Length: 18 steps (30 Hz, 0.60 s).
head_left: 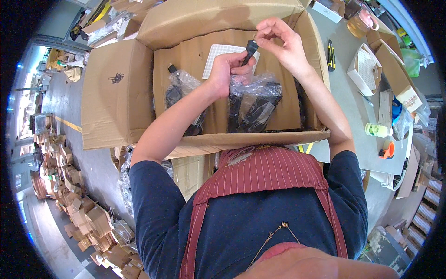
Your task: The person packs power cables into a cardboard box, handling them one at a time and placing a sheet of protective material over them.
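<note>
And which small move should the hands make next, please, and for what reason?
Perhaps the right hand should press its thumb lightly on the upper end of the plug: the left hand grips the plug lower down, which should steady it, and the right thumb is close by that end. Whether the right hand holds anything small, I cannot tell.

Piled cardboard boxes, a yellow floor line and a worktable bearing a utility knife marked a warehouse workspace.
</note>
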Each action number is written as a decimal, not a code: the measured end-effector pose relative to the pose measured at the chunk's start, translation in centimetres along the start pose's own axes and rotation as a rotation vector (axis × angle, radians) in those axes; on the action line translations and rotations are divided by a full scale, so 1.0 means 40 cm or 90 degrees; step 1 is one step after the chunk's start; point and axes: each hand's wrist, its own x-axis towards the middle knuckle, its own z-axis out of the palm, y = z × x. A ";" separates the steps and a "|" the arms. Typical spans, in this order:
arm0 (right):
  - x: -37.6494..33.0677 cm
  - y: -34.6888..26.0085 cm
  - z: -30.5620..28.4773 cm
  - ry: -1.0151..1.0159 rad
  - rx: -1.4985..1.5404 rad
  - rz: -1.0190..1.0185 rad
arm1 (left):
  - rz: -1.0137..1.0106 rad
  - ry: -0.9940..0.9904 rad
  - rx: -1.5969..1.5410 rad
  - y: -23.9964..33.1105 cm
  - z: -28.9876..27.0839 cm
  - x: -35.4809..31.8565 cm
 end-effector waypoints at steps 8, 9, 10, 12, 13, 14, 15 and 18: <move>-0.002 -0.036 -0.001 -0.030 -0.090 -0.020 | 0.000 0.000 -0.003 0.000 0.000 -0.003; -0.002 -0.034 -0.002 -0.030 -0.117 -0.034 | -0.003 0.000 -0.009 0.000 -0.001 -0.003; -0.001 -0.032 -0.003 -0.029 -0.143 -0.049 | -0.003 0.000 -0.009 0.000 -0.001 -0.002; 0.001 -0.013 -0.001 -0.017 -0.149 -0.060 | 0.002 -0.003 0.002 0.000 0.000 -0.001; 0.001 -0.007 0.001 -0.006 -0.154 -0.071 | 0.002 -0.002 0.002 0.000 0.001 -0.001; 0.002 -0.005 0.003 -0.006 -0.154 -0.071 | 0.006 0.007 0.010 -0.001 0.002 -0.002; 0.002 -0.004 0.004 -0.003 -0.158 -0.075 | 0.010 0.016 0.019 -0.001 0.003 -0.002; 0.005 -0.008 0.006 0.000 -0.172 -0.084 | 0.005 0.013 0.017 -0.001 -0.001 -0.001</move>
